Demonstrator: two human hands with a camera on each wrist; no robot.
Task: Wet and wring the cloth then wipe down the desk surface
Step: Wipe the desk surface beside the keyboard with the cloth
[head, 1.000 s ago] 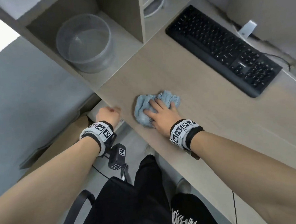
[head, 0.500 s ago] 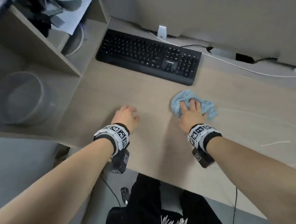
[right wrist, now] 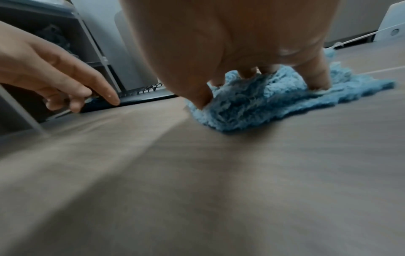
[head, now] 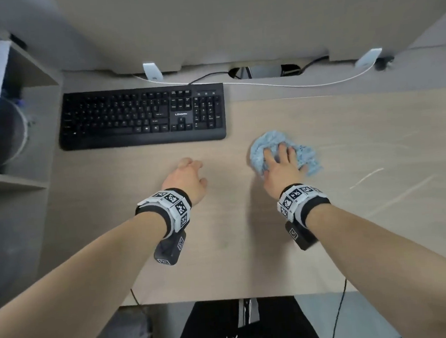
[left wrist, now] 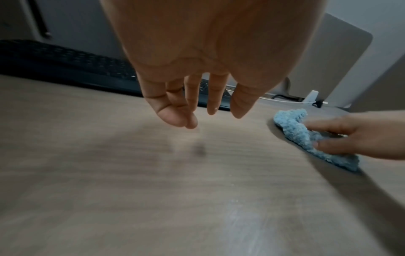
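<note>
A crumpled light-blue cloth (head: 306,153) lies on the pale wooden desk (head: 220,221), right of centre and just in front of the keyboard's right end. My right hand (head: 279,165) presses down on it with spread fingers, which sink into the pile in the right wrist view, where the cloth (right wrist: 252,104) bunches under the palm. My left hand (head: 188,176) hovers just above the bare desk to the cloth's left and holds nothing. In the left wrist view its fingers (left wrist: 212,97) hang loosely over the wood, with the cloth (left wrist: 293,131) off to the right.
A black keyboard (head: 141,116) lies at the back left of the desk. Cables (head: 263,83) run along the back edge under a partition. An open shelf unit (head: 18,156) stands at the left. Thin wet streaks (head: 392,191) mark the desk right of the cloth.
My right hand has slid the cloth from near the desk's left edge to right of centre. My left hand has come off the desk edge and over the desktop.
</note>
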